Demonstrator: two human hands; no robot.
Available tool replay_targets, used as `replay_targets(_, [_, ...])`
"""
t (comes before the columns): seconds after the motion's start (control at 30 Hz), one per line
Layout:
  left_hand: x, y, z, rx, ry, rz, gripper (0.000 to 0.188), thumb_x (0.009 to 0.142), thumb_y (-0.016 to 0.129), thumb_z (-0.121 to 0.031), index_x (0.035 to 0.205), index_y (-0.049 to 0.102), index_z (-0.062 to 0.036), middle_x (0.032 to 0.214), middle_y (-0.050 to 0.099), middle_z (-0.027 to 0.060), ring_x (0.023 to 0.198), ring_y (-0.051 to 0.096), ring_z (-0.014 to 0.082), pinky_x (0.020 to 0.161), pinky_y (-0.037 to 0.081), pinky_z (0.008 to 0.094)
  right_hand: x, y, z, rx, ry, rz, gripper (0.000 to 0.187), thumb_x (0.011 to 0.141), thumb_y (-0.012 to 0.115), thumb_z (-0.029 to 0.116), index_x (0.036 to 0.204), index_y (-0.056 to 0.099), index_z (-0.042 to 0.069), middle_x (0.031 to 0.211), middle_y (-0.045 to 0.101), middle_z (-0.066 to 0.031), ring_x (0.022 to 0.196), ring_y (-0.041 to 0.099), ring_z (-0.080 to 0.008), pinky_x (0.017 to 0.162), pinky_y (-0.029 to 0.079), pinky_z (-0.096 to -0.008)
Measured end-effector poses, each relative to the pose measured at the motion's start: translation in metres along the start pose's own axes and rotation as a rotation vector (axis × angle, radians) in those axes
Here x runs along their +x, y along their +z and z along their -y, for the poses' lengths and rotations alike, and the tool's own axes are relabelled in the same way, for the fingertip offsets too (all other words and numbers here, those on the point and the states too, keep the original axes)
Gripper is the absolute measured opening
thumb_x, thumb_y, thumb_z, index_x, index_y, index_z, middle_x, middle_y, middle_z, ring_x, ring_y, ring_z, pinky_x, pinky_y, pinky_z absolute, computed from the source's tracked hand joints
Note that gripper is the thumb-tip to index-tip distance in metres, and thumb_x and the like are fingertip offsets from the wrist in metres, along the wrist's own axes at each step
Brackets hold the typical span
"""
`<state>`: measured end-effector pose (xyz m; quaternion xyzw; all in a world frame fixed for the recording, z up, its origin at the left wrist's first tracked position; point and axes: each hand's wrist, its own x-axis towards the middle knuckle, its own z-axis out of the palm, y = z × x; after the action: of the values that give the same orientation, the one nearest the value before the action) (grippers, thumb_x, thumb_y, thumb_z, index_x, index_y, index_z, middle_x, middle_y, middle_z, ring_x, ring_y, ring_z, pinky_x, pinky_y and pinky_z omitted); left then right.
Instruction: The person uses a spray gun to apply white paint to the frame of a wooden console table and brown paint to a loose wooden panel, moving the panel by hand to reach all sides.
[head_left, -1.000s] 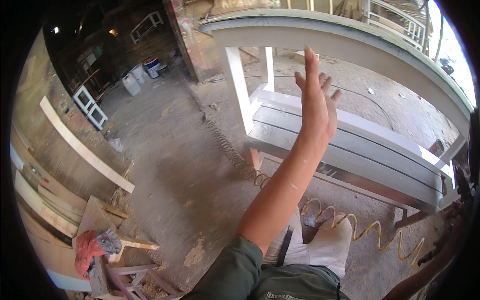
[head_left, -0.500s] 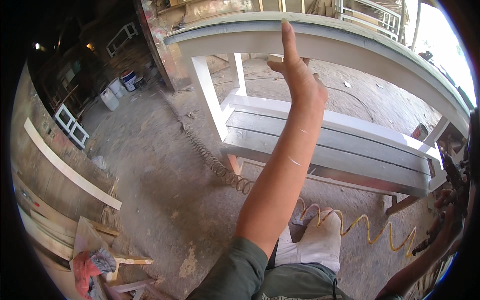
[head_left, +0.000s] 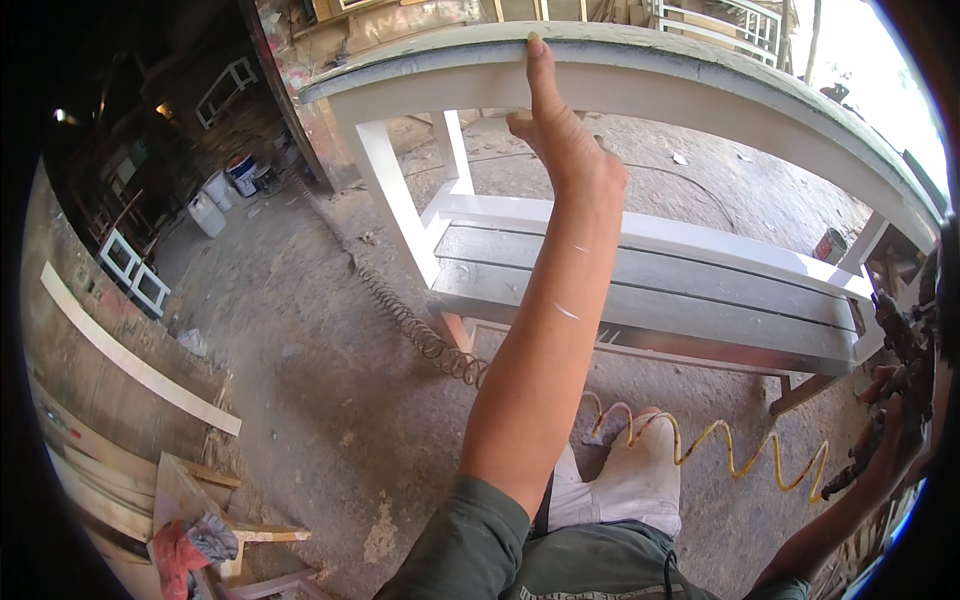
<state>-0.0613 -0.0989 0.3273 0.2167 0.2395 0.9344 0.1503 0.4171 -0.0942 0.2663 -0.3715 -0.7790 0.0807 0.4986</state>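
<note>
At the white table [head_left: 650,95]: you stand over a dusty workshop floor [head_left: 300,390], with the table stretching across the upper part of the view in front of you, its legs upright and its top edged in dark grey.
Left hand [head_left: 575,150]: you raise it to the table's front edge, thumb upright and spread wide from the one bent finger that shows; the other fingers are hidden behind the hand, and whether they grip the wood I cannot tell.
Right hand [head_left: 886,420]: at the far right, you hold a dark, caked tool [head_left: 908,350], your fingers curled narrow around it; the shadowed rim obscures its full shape.
Yellow coiled hose [head_left: 720,424]: its loose loops run between the tool's lower end and your pale trousers [head_left: 640,475].
Slatted shelf [head_left: 690,318]: grey boards lie below the tabletop, a white rail along their far side, your left forearm crossing in front.
Grey coiled hose [head_left: 425,342]: it trails over the floor left of your forearm.
Left wall: a long pale board [head_left: 140,350] leans near a white frame [head_left: 132,272]; a red cloth [head_left: 175,560] drapes over wood at lower left.
Dark doorway: a white jug [head_left: 207,215] stands near a blue-and-white bucket [head_left: 242,176].
</note>
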Motion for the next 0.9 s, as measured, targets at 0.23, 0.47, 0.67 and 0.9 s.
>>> replay_targets(0.23, [-0.009,0.003,-0.007,0.046,-0.034,0.013,0.122,0.076,0.074,-0.077,0.167,0.021,-0.0158,0.164,0.026,0.0249,0.154,0.024,0.0439,0.118,0.005,0.0750,-0.001,-0.007,0.010,0.038,0.076,0.016,0.039,0.104,0.055,0.032,0.124,0.067,0.001,0.095,0.071,-0.0051,0.078,0.062,-0.0072,0.049,0.036,-0.0198])
replay_targets(0.47, [-0.029,-0.014,0.003,0.142,-0.007,0.024,0.129,0.076,0.067,-0.085,0.169,-0.001,-0.0276,0.171,0.006,0.0278,0.156,0.018,0.0503,0.117,0.004,0.0791,0.010,0.003,0.043,0.174,0.231,-0.250,0.028,0.101,0.062,0.021,0.120,0.070,0.001,0.097,0.074,-0.0067,0.075,0.065,-0.0075,0.046,0.037,-0.0228])
replay_targets(0.67, [-0.116,-0.152,0.040,0.584,0.243,-0.007,0.092,0.103,0.043,-0.068,0.166,0.010,-0.0102,0.159,0.035,0.0258,0.146,0.040,0.0365,0.121,0.024,0.0602,0.012,-0.011,0.022,-0.029,0.327,-0.385,0.025,0.101,0.067,0.025,0.112,0.073,0.003,0.086,0.074,-0.0038,0.075,0.067,-0.0082,0.047,0.040,-0.0248])
replay_targets(0.9, [-0.212,-0.335,0.075,1.352,0.131,-0.040,0.080,0.094,0.076,-0.032,0.153,0.031,-0.0039,0.153,0.038,0.0243,0.138,0.044,0.0410,0.115,0.035,0.0534,0.026,-0.021,0.014,-0.086,0.376,-0.462,0.022,0.100,0.070,0.025,0.106,0.075,0.004,0.081,0.073,-0.0013,0.070,0.065,-0.0063,0.046,0.039,-0.0232])
